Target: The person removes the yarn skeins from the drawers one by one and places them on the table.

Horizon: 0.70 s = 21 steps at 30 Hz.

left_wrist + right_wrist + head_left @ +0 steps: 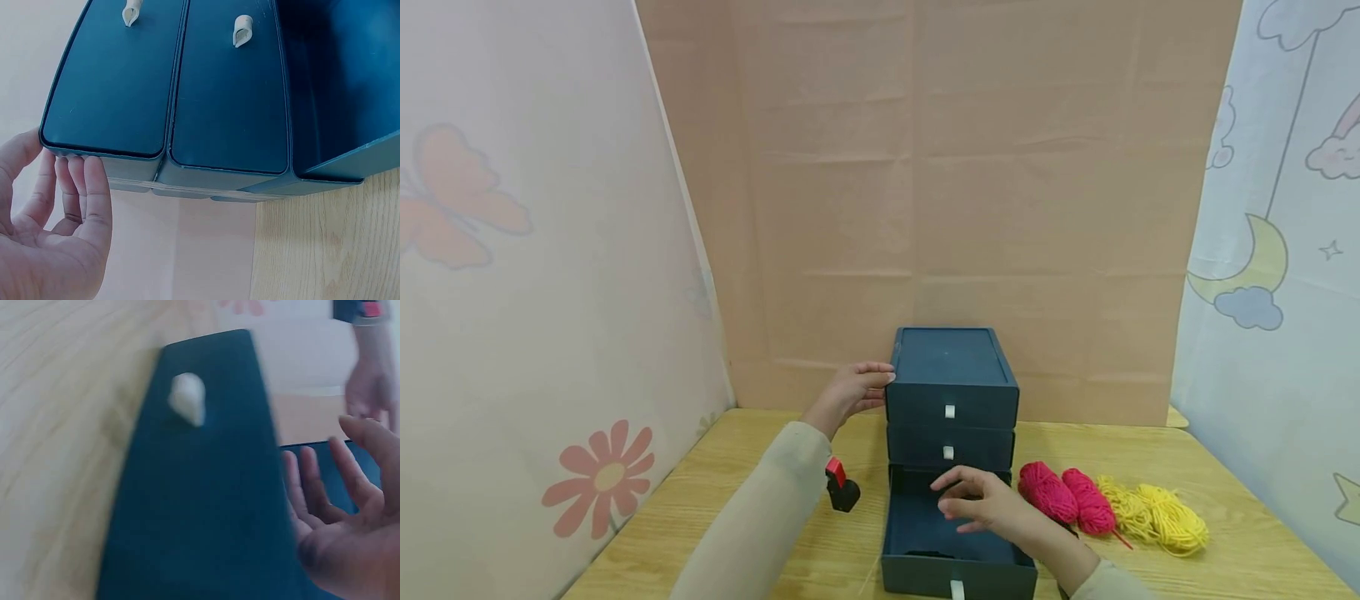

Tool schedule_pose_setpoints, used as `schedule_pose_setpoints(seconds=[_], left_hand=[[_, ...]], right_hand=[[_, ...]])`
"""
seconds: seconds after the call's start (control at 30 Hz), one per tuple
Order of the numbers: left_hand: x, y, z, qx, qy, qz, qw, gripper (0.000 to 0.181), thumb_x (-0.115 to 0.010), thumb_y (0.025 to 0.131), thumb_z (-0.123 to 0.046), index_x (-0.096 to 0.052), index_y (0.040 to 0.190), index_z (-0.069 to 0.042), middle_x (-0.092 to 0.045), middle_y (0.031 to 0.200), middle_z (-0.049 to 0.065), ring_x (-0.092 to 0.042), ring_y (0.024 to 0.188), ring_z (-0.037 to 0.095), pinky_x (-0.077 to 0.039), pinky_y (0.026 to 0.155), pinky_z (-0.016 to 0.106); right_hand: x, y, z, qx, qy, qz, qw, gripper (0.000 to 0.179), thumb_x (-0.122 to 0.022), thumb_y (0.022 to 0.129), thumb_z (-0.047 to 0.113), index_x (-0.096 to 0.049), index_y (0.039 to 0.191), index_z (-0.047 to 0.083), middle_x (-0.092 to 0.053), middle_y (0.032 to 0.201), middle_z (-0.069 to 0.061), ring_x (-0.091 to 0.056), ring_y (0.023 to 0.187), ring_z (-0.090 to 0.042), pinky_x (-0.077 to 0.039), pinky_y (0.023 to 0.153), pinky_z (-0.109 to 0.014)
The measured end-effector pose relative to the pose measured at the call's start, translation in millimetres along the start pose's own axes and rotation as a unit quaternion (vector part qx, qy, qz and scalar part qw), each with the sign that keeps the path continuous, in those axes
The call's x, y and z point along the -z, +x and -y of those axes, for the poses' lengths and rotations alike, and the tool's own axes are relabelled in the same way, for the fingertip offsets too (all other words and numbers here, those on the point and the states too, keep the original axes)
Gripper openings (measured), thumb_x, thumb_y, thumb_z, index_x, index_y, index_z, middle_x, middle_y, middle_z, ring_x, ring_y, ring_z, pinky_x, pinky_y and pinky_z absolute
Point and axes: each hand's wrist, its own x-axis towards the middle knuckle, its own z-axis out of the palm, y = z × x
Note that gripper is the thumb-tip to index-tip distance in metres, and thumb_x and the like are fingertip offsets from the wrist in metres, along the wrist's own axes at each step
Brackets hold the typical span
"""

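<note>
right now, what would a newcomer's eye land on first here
The dark blue drawer box at the table's middle, its bottom drawer pulled out. The left hand touches the box's upper left side; the right hand hovers open over the open drawer. Pink yarn and yellow yarn lie to its right.

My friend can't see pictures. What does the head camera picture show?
A dark blue box of three drawers stands on a wooden table, its bottom drawer pulled open. The left hand touches the box's top left side; the right hand hovers open over the drawer. Pink yarn and yellow yarn lie to the right.
</note>
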Motion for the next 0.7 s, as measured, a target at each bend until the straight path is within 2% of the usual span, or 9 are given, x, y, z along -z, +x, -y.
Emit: schedule_pose_setpoints(seconds=[0.13, 0.27, 0.43, 0.57, 0.7], left_hand=[[-0.1, -0.3, -0.1, 0.0, 0.0, 0.002, 1.0, 0.026, -0.063, 0.088, -0.02, -0.064, 0.112, -0.01, -0.06, 0.108, 0.009, -0.059, 0.087, 0.022, -0.049, 0.087, 0.038], [0.7, 0.3, 0.4, -0.002, -0.002, 0.007, 1.0, 0.026, -0.064, 0.088, -0.019, -0.063, 0.112, -0.009, -0.06, 0.107, 0.008, -0.058, 0.085, 0.021, -0.05, 0.083, 0.035], [1.2, 0.9, 0.3, -0.005, -0.007, 0.009, 0.9999, 0.026, -0.064, 0.088, -0.019, -0.063, 0.111, -0.009, -0.06, 0.103, 0.008, -0.056, 0.082, 0.021, -0.051, 0.081, 0.033], [1.6, -0.8, -0.4, -0.004, 0.003, 0.009, 0.9999, 0.026, -0.064, 0.088, -0.02, -0.063, 0.112, -0.01, -0.06, 0.106, 0.008, -0.057, 0.085, 0.021, -0.05, 0.083, 0.033], [1.5, -2.4, -0.6, -0.006, 0.009, 0.01, 0.9999, 0.027, -0.064, 0.088, -0.021, -0.063, 0.113, -0.01, -0.06, 0.107, 0.008, -0.058, 0.086, 0.021, -0.05, 0.085, 0.035]], right_hand=[[-3, 4.9, -16, -0.024, -0.024, 0.032, 0.9989, 0.031, -0.056, 0.093, 0.019, -0.054, 0.116, -0.002, -0.056, 0.111, -0.014, -0.058, 0.094, -0.025, -0.051, 0.077, -0.048], [-6, 8.6, -24, -0.051, -0.053, 0.047, 0.9962, 0.027, -0.059, 0.09, 0.015, -0.057, 0.113, 0.0, -0.059, 0.101, -0.009, -0.059, 0.088, -0.022, -0.052, 0.074, -0.047], [-12, 12.5, -27, -0.081, -0.086, 0.069, 0.9906, 0.023, -0.061, 0.088, 0.008, -0.06, 0.11, 0.002, -0.061, 0.091, -0.006, -0.058, 0.082, -0.018, -0.051, 0.07, -0.038], [-13, 14.4, -29, -0.084, -0.088, 0.1, 0.9875, 0.023, -0.06, 0.087, 0.002, -0.061, 0.11, 0.001, -0.061, 0.095, -0.006, -0.055, 0.082, -0.018, -0.049, 0.072, -0.034], [-15, 16.4, -29, -0.079, -0.09, 0.12, 0.9855, 0.024, -0.06, 0.085, -0.001, -0.062, 0.109, 0.0, -0.061, 0.097, -0.006, -0.054, 0.083, -0.018, -0.049, 0.076, -0.036]])
